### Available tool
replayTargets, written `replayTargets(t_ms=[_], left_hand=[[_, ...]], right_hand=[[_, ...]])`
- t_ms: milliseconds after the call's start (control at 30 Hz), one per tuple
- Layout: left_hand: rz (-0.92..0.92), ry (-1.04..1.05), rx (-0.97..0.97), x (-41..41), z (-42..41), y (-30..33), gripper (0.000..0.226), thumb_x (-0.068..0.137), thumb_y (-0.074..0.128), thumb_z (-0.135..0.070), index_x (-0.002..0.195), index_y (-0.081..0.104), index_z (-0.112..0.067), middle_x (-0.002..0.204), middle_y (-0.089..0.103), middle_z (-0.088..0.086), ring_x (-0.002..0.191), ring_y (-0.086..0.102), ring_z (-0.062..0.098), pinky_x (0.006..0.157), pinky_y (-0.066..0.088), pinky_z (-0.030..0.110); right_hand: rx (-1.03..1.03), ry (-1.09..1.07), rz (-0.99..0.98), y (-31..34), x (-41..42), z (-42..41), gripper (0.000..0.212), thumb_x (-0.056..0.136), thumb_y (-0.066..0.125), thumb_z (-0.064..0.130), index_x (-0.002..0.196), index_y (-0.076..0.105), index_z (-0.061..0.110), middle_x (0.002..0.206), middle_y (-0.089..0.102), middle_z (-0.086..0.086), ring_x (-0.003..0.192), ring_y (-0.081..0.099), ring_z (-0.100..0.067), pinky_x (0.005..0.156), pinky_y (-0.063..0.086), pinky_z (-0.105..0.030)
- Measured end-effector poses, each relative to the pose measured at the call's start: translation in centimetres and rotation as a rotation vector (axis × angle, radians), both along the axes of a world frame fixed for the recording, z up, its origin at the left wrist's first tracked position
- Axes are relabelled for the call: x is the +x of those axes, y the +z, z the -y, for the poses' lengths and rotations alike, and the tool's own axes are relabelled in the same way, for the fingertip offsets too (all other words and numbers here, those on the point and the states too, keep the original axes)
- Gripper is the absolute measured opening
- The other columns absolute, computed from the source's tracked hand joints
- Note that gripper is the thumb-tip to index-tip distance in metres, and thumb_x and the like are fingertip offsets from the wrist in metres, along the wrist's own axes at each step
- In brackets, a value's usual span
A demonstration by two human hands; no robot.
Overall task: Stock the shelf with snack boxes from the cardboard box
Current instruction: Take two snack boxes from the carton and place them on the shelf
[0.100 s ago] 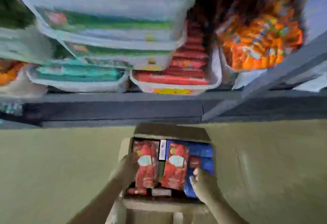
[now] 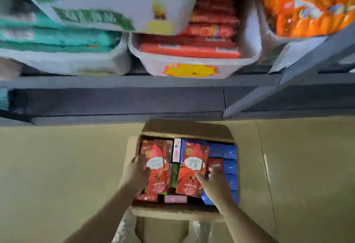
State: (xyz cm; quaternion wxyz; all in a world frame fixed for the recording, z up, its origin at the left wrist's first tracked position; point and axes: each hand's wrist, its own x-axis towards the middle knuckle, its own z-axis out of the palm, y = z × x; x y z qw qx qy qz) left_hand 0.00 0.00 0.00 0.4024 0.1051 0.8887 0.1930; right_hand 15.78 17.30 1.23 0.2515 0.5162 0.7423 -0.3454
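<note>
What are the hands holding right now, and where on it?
Left hand rests on the left edge of the left red snack box; right hand touches the right red snack box at its lower right. Neither box is clearly gripped or lifted.

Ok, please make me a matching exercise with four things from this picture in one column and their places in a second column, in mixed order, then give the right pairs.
Things:
1. left hand
2. right hand
3. blue snack boxes
4. orange packets

Places:
A. on the shelf, upper right of the view
B. on the left red snack box
C. right side of the cardboard box
D. at the right edge of the right red snack box

Pairs: 1-B, 2-D, 3-C, 4-A
</note>
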Motion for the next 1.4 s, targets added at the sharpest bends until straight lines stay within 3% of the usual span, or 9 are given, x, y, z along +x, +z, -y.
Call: replayTargets(t_ms=[267,433,567,667,767,933,1033,1133,1400], left_hand=[[0.084,0.22,-0.053,2.8,1.6,-7.9,0.068,0.067,0.063,-0.057,0.122,0.048,-0.02,0.107,0.064,0.005,0.089,0.064,0.026,0.075,0.055,0.045],[0.107,0.433,-0.046,3.5,0.4,-9.5,0.102,0.037,0.075,-0.074,0.118,0.043,-0.021,0.115,0.056,0.009,0.095,0.062,0.028,0.078,0.056,0.049],[0.092,0.398,-0.184,3.9,-3.3,-5.4,0.111,0.056,0.078,-0.058,0.139,0.022,-0.011,0.129,0.034,0.018,0.124,0.036,0.038,0.099,0.037,0.052],[0.057,0.373,-0.254,4.4,-4.6,-5.2,0.114,0.06,0.078,-0.056,0.142,0.012,-0.012,0.133,0.028,0.019,0.126,0.03,0.037,0.1,0.036,0.051],[0.017,0.394,-0.24,4.6,-4.9,-5.4,0.102,0.061,0.082,-0.043,0.133,0.019,-0.008,0.128,0.04,0.02,0.119,0.042,0.037,0.095,0.043,0.05],[0.1,0.355,-0.046,3.7,-4.1,-3.3,0.043,0.08,0.07,-0.018,0.109,0.039,-0.012,0.106,0.066,0.014,0.089,0.065,0.033,0.075,0.055,0.049],[0.121,0.343,0.076,2.3,-3.2,1.5,0.037,0.08,0.071,-0.018,0.106,0.044,-0.018,0.1,0.068,0.01,0.08,0.066,0.026,0.068,0.057,0.041],[0.109,0.243,0.181,0.3,-3.0,9.5,0.029,0.083,0.065,-0.009,0.103,0.045,-0.018,0.075,0.058,-0.008,0.061,0.053,0.0,0.045,0.042,0.008],[-0.113,0.085,0.423,-1.9,-3.4,35.3,0.027,0.078,0.07,-0.015,0.094,0.051,-0.027,0.074,0.062,-0.017,0.068,0.057,-0.003,0.057,0.042,0.014]], right_hand=[[0.15,-0.227,-0.077,-4.7,-1.2,2.3,0.094,0.063,0.075,0.058,0.128,0.039,0.001,0.128,0.048,-0.017,0.116,0.048,-0.032,0.089,0.042,-0.039],[0.067,-0.244,-0.146,-5.5,0.0,0.7,0.069,0.07,0.075,0.044,0.115,0.048,-0.002,0.113,0.057,-0.014,0.098,0.059,-0.027,0.069,0.045,-0.03],[-0.044,-0.321,-0.199,-4.9,-0.1,-1.4,0.039,0.072,0.078,0.026,0.095,0.059,0.002,0.088,0.067,-0.005,0.069,0.064,-0.013,0.049,0.048,-0.019],[-0.029,-0.32,-0.214,-2.8,-0.7,-3.3,0.036,0.075,0.074,0.023,0.096,0.049,0.008,0.095,0.063,-0.004,0.08,0.062,-0.02,0.056,0.044,-0.025],[-0.106,-0.186,-0.208,-0.1,-0.6,-5.3,0.031,0.082,0.067,0.024,0.103,0.047,0.015,0.099,0.062,0.003,0.092,0.06,-0.018,0.073,0.046,-0.03],[-0.264,-0.21,-0.35,5.6,-0.1,-7.4,0.036,0.086,0.065,0.018,0.116,0.045,0.02,0.111,0.063,0.002,0.097,0.064,-0.015,0.086,0.053,-0.039],[-0.299,-0.222,-0.414,10.6,-0.5,-8.2,0.035,0.084,0.066,0.009,0.112,0.052,0.024,0.105,0.067,0.002,0.091,0.066,-0.013,0.075,0.055,-0.03],[-0.291,-0.12,-0.483,16.9,-1.8,-9.0,0.037,0.077,0.066,-0.005,0.095,0.06,0.026,0.088,0.071,0.008,0.077,0.066,-0.005,0.066,0.052,-0.02],[-0.151,0.243,-0.697,40.5,-5.6,-11.3,0.032,0.067,0.067,0.02,0.098,0.064,0.03,0.095,0.071,0.009,0.091,0.065,-0.009,0.085,0.05,-0.034]])
